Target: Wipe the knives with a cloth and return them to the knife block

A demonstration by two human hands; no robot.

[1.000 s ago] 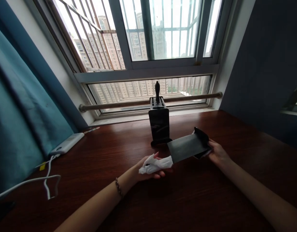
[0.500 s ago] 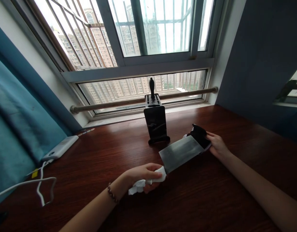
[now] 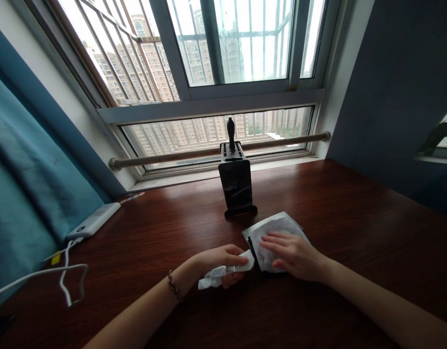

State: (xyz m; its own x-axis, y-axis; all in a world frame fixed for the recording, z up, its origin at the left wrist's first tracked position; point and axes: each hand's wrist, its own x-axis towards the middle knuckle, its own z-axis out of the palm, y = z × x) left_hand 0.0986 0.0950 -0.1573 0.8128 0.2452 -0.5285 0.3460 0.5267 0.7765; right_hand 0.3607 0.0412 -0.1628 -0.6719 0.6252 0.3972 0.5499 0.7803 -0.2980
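Observation:
My left hand (image 3: 228,261) is closed around the handle end of a cleaver, with crumpled white tissue (image 3: 212,277) wrapped about the grip. The handle itself is hidden. The cleaver's broad grey blade (image 3: 253,230) points away to the right, low over the table; whether it touches the wood I cannot tell. A white cloth (image 3: 277,226) with a dark underside covers most of the blade. My right hand (image 3: 299,254) lies flat on this cloth, fingers stretched out and pressing it against the blade.
A black knife block (image 3: 236,186) stands behind the blade, one dark handle (image 3: 231,132) rising from it. On the left, a white power strip (image 3: 94,222) and its cable (image 3: 65,276) lie beside the blue curtain (image 3: 38,160). A barred window (image 3: 252,43) backs the wooden table (image 3: 165,218).
My right hand has moved left from the blade's far end toward the handle, bringing the cloth over the blade. It has turned from gripping the cloth's edge to lying flat. My left hand keeps its hold.

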